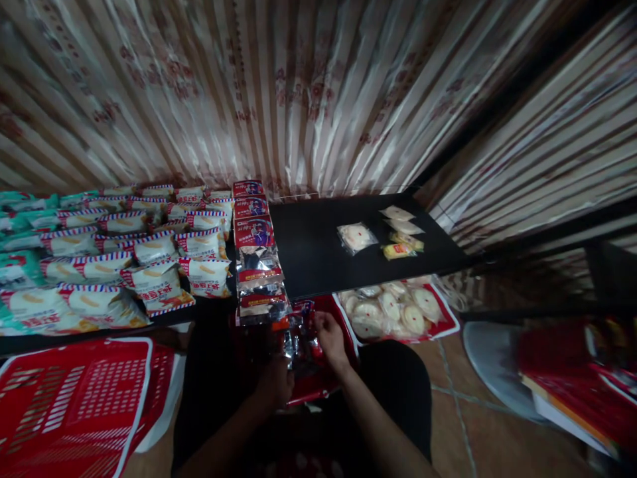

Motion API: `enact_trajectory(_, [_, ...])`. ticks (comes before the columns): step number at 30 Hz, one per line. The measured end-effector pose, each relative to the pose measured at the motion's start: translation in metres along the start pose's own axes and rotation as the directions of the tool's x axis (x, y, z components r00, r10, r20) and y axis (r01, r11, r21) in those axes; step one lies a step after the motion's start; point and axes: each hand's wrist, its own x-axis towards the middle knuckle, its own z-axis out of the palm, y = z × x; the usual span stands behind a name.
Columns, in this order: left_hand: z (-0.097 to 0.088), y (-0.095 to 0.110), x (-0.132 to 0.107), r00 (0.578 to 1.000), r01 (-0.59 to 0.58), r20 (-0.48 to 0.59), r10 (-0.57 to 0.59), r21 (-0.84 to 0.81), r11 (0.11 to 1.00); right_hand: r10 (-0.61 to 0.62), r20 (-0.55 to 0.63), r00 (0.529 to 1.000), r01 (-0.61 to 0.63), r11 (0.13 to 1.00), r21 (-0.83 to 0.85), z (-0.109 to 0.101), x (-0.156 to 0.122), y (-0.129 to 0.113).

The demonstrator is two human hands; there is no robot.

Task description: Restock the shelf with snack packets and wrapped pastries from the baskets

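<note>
Both my hands are over a red basket (318, 386) between my knees. My right hand (330, 337) is closed, thumb and fingers pinched at the upper end of a shiny red-and-clear snack packet (298, 338). My left hand (277, 384) is curled at the lower end of that packet; dim light hides much of its grip. Just beyond my hands, a column of overlapping red snack packets (254, 232) lies on the black table (311, 249), its front end reaching the near edge. More packets in the basket are too dark to tell apart.
White bags (159, 285) stand in rows at the left, with green bags (20, 265) beyond. A wrapped white item (356, 237) and yellow packets (399, 250) lie right. A red basket of round pale packs (393, 311), another red basket (84, 398) and a grey stool (492, 372) flank me.
</note>
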Motion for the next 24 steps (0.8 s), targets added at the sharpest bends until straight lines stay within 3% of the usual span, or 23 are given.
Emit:
enact_trajectory(1, [0.004,-0.003,0.005,0.999,0.028,0.043,-0.028,0.002,1.000,0.087,0.047,0.995,-0.078,0.983,-0.163,0.007,0.004,0.012])
enact_trajectory(3, [0.008,-0.009,0.014,0.995,0.044,0.090,-0.043,-0.001,0.999,0.190,0.095,0.977,-0.153,0.940,-0.305,0.022,0.012,0.031])
enact_trajectory(9, [0.015,-0.023,0.029,0.967,0.190,0.161,-0.196,0.053,0.980,0.338,0.220,0.915,-0.224,0.879,-0.421,0.052,0.026,0.059])
enact_trajectory(16, [0.022,-0.024,0.038,0.959,0.219,0.183,-0.218,0.017,0.976,0.345,0.281,0.896,-0.202,0.877,-0.436,0.064,0.022,0.070])
enact_trajectory(24, [0.027,-0.029,0.038,0.953,0.268,0.156,-0.259,-0.042,0.962,0.259,0.245,0.934,-0.162,0.920,-0.357,0.045,0.013,0.050])
